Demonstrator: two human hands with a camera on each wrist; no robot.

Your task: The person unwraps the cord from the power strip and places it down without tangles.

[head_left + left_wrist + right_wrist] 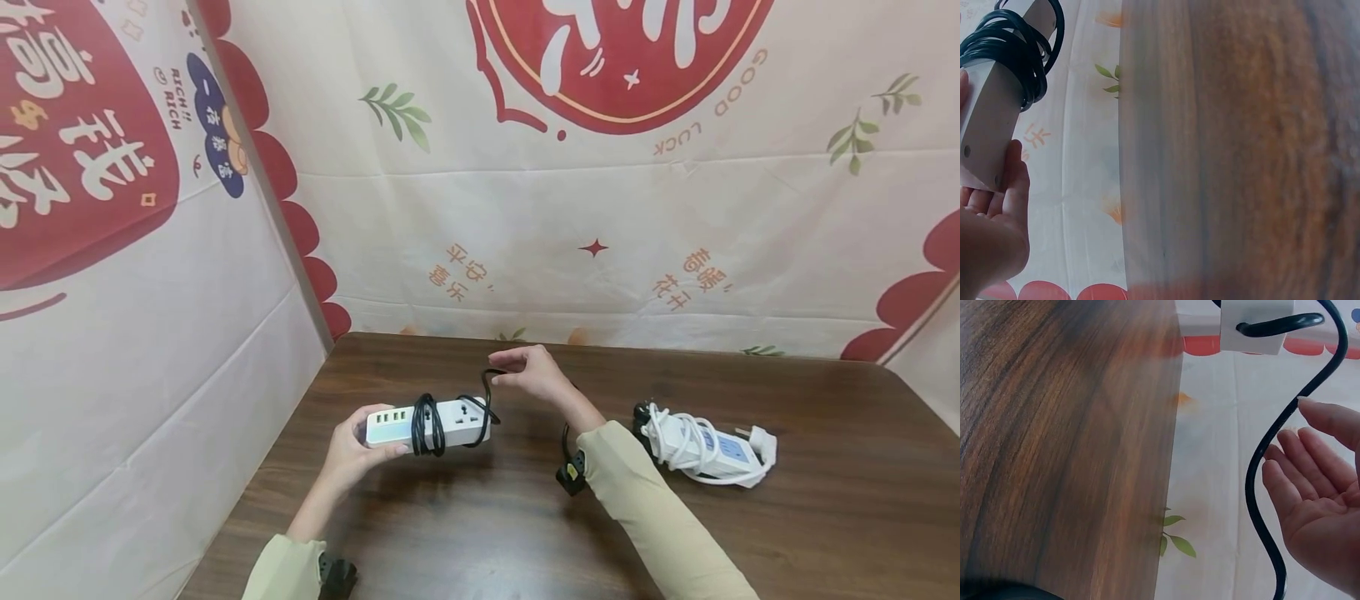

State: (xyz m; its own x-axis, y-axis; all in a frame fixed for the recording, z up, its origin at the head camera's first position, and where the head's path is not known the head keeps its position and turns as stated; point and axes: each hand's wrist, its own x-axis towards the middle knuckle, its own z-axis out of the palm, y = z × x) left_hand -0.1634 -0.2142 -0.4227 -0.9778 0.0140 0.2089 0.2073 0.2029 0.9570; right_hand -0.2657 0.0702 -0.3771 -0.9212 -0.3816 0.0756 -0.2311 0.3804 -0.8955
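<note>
My left hand [352, 446] grips the left end of a white power strip [456, 417], holding it raised over the table. Black cord [1007, 47] is wound in several loops around the strip's middle. From the strip's right end, where a socket face shows, a free length of the black cord [1257, 456] curves toward my right hand [531, 372]. That hand has its fingers loosely bent and apart, with the thumb tip right at the cord in the right wrist view. Past the right forearm the cord shows again, and a black plug [572, 475] lies by the sleeve.
A second white power strip [723, 450], wrapped in its own white cord, lies at the right on the brown wooden table [480, 533]. Printed cloth [600, 208] hangs behind the table and along its left side.
</note>
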